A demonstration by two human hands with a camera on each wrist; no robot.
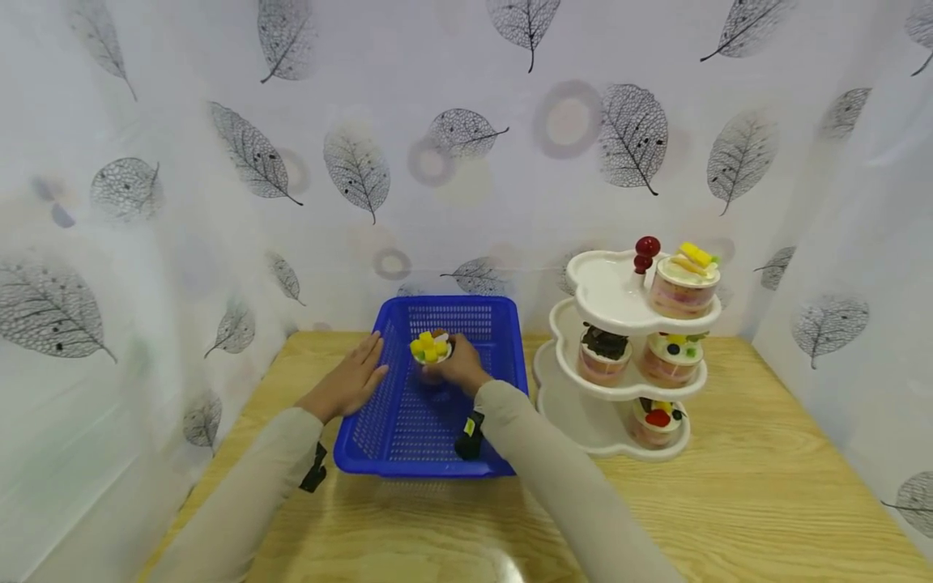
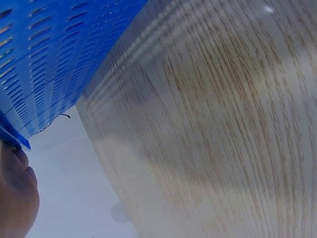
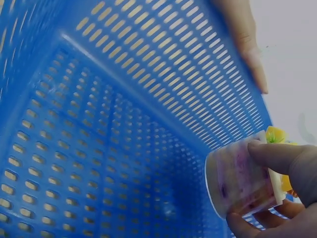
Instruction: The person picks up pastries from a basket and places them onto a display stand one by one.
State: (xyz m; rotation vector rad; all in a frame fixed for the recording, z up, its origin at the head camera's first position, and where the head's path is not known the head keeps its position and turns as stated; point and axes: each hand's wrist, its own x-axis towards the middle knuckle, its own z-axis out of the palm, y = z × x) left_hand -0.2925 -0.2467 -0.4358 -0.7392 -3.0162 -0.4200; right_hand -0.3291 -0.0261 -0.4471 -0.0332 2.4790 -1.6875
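Observation:
My right hand (image 1: 461, 366) grips a dessert cup (image 3: 242, 176) inside the blue plastic basket (image 1: 430, 467). Yellow fruit cubes (image 1: 430, 346) top this cup, and its clear side shows pink and cream layers. In the right wrist view the cup is tilted, with the thumb (image 3: 277, 157) on its side and fingers beneath it. My left hand (image 1: 348, 380) lies along the basket's left rim, its fingers mostly straight. The left wrist view catches only part of that hand (image 2: 17, 191) beside the slotted basket wall (image 2: 64, 54).
Right of the basket stands a white three-tier stand (image 1: 605, 295) with a red knob (image 1: 645, 253). It bears a mango-topped cup (image 1: 685, 283), a chocolate-topped cup (image 1: 605, 356) and two fruit-topped cups. A leaf-patterned curtain (image 1: 452, 227) hangs behind the wooden table (image 1: 773, 470).

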